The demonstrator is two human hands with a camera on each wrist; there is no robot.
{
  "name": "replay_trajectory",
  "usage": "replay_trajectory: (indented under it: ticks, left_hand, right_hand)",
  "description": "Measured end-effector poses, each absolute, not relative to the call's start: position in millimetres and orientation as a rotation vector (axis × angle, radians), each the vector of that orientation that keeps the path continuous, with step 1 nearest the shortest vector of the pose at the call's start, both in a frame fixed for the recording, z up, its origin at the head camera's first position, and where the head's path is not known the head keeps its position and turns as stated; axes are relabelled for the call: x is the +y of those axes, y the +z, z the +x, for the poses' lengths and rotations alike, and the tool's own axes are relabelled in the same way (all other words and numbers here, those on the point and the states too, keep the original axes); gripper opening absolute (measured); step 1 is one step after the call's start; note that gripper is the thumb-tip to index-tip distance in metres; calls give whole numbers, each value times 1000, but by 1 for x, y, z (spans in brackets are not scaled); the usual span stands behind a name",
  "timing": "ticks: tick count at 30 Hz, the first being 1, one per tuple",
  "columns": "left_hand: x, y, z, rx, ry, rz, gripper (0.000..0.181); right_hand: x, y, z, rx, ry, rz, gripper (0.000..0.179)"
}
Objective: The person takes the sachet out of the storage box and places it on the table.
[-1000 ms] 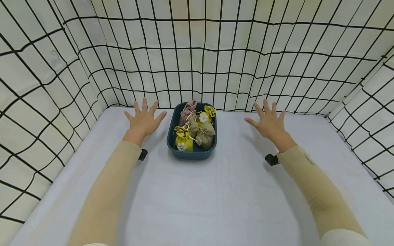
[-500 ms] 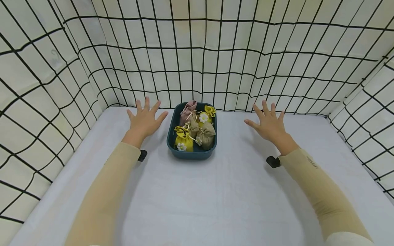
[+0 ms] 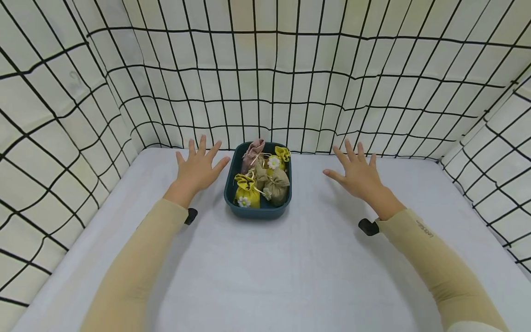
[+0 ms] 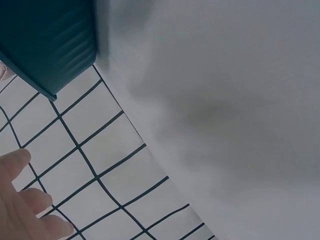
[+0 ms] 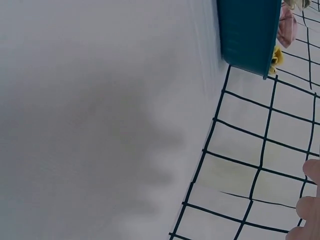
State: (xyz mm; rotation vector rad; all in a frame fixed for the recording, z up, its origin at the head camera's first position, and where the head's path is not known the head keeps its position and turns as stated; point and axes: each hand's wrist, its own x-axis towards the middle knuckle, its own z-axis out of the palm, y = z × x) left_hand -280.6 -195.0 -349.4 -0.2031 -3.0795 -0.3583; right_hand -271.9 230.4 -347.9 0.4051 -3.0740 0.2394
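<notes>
A teal plastic bin stands near the back of the white surface, holding several small drawstring pouches. Inside are a yellow pouch with a white flower at the front left, a tan pouch at the right, a pink pouch at the back left and another yellow pouch at the back right. My left hand hovers left of the bin with its fingers spread, holding nothing. Farther off on the other side, my right hand is spread too, likewise holding nothing. Both wrist views show only fingertips and the bin's side.
Black grid panels over white sheeting wall in the back and both sides. The white tabletop stretches in front of the bin. A small black device sits at the right wrist, and a similar black device at the left.
Both hands have shifted slightly toward the bin, fingers still spread. The whole head view has dropped a little in the frame. The bin and pouches stay in place.
</notes>
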Motion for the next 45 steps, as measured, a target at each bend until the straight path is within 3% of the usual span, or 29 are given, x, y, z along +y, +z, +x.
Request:
replay_trajectory:
  ticks: [33, 45]
  left_hand:
    - [-190, -361, -252, -3087, -457, -305, 73]
    - [-186, -357, -242, -3106, -433, -374, 78]
  right_hand:
    - [194, -368, -232, -2913, 402, 724, 86]
    - [176, -363, -226, -2804, 563, 846, 83]
